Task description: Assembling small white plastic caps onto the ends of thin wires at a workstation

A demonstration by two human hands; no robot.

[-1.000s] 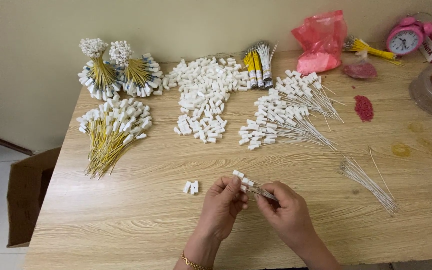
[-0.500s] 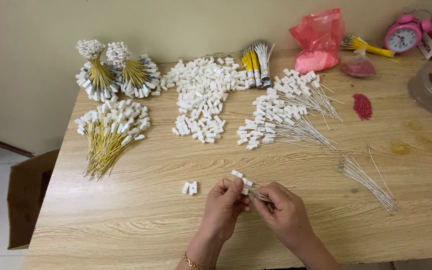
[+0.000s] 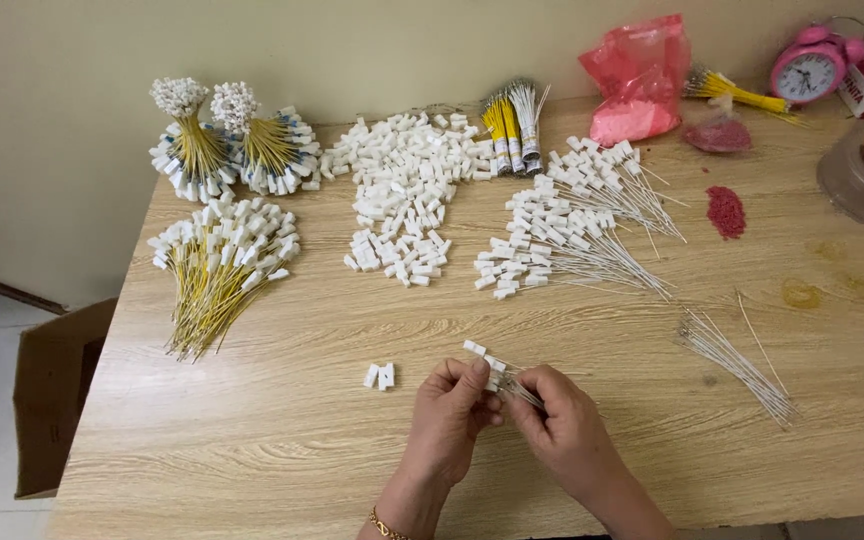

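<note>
My left hand [image 3: 452, 405] and right hand [image 3: 557, 425] pinch white caps [image 3: 482, 357] onto thin wires [image 3: 522, 388] above the bench [image 3: 282, 430]. Loose grip could drop caps beside the spare caps [image 3: 379, 376].

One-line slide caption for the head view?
Both hands, left hand and right hand, pinch white-capped wires over a wooden table.

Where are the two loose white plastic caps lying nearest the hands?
In the head view, the two loose caps lie on the table, just left of the left hand.
</note>
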